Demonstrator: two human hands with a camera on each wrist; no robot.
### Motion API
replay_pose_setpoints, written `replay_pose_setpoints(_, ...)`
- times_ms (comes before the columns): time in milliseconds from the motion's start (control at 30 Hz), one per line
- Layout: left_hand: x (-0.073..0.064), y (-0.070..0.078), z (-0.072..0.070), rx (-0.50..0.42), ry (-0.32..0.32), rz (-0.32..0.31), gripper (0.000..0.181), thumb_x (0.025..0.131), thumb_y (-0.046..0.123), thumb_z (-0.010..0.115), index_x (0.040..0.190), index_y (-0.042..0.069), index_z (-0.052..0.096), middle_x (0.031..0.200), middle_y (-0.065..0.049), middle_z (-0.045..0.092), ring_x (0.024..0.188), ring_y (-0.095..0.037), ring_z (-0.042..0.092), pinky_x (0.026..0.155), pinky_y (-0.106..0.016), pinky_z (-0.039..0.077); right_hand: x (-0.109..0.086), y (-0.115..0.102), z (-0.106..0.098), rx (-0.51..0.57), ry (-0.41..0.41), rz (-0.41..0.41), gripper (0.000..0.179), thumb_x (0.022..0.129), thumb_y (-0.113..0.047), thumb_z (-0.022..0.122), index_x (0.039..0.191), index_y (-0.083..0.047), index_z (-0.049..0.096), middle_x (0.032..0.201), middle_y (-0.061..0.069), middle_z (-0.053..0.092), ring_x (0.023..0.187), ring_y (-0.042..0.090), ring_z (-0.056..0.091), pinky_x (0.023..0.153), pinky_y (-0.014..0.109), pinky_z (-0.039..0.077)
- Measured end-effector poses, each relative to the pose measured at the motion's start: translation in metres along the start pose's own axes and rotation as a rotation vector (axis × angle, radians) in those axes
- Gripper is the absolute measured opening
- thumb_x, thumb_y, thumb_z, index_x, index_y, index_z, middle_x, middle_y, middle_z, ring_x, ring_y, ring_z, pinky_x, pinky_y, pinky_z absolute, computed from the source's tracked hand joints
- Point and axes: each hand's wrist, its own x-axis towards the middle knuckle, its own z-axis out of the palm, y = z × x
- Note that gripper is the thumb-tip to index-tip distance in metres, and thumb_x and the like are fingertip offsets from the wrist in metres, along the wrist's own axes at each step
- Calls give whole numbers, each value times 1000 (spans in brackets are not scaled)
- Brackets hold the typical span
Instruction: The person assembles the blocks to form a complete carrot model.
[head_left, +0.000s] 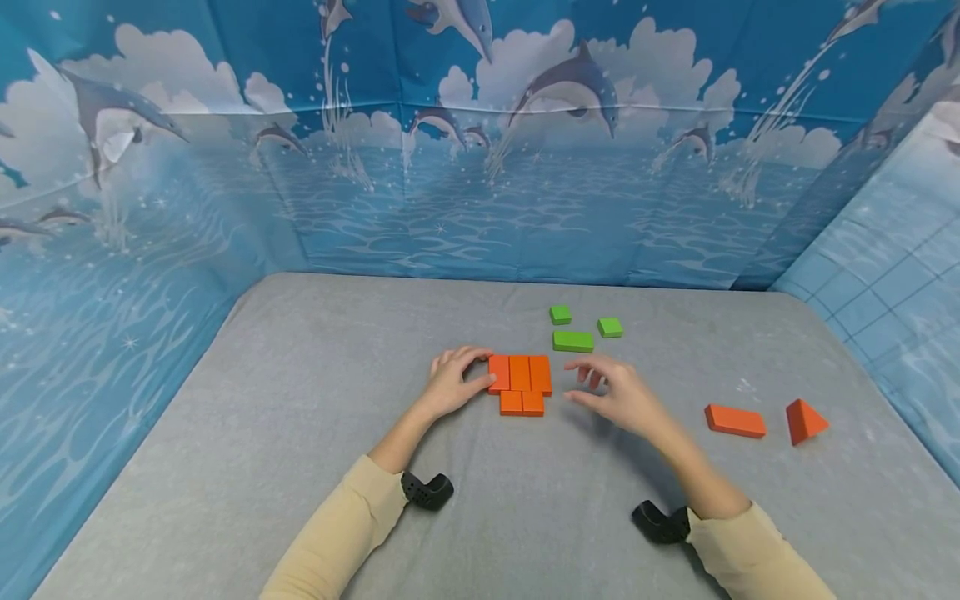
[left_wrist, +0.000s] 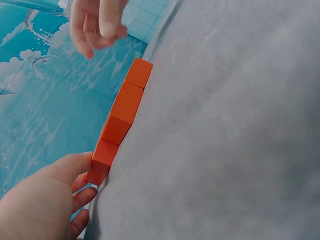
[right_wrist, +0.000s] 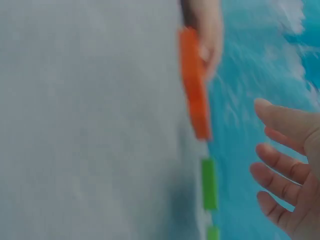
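Observation:
Three upright-lying orange blocks sit side by side on the grey table, with two smaller orange blocks against their near side. My left hand rests at the left edge of this group, thumb and index fingertip touching the leftmost block. To the right of the group, my right hand hovers with fingers loosely bent, apart from the blocks and holding nothing. In the right wrist view its fingers are spread.
Behind the orange group lie a long green block and two small green blocks. Farther right are an orange rectangular block and an orange triangular block. A dolphin-printed curtain stands behind the table.

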Motion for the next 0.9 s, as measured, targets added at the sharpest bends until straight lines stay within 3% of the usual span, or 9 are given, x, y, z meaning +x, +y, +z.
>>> replay_pose_setpoints(267, -1, 0, -1, 0, -6, -1, 40, 87, 30, 61, 123, 13, 57, 125, -5, 54, 117, -29, 40, 99, -48, 17, -33, 25, -49, -32, 142, 83, 35, 75, -4, 73, 108, -3, 62, 87, 8, 60, 74, 8, 51, 65, 18, 42)
replay_pose_setpoints(533, -1, 0, -1, 3, -3, 1, 40, 87, 30, 61, 123, 13, 57, 125, -5, 54, 117, -28, 40, 100, -48, 17, -85, 102, -83, -112, 157, 200, 38, 82, -22, 69, 118, -12, 60, 92, -5, 56, 78, -3, 47, 66, 8, 38)
replay_pose_setpoints(733, -1, 1, -1, 3, -4, 0, 41, 87, 31, 61, 124, 14, 56, 125, -5, 53, 117, -28, 40, 100, -48, 17, -107, 98, -106, -116, 131, 257, 34, 81, -10, 69, 114, -5, 60, 91, 6, 57, 78, -6, 46, 63, 9, 38)
replay_pose_setpoints(900, -1, 1, -1, 2, -6, -2, 41, 87, 31, 61, 124, 14, 56, 126, -5, 53, 117, -28, 40, 100, -48, 17, -118, 88, -122, -179, 97, 266, 34, 78, -2, 70, 110, 2, 59, 87, 5, 57, 73, -9, 45, 57, 14, 39)
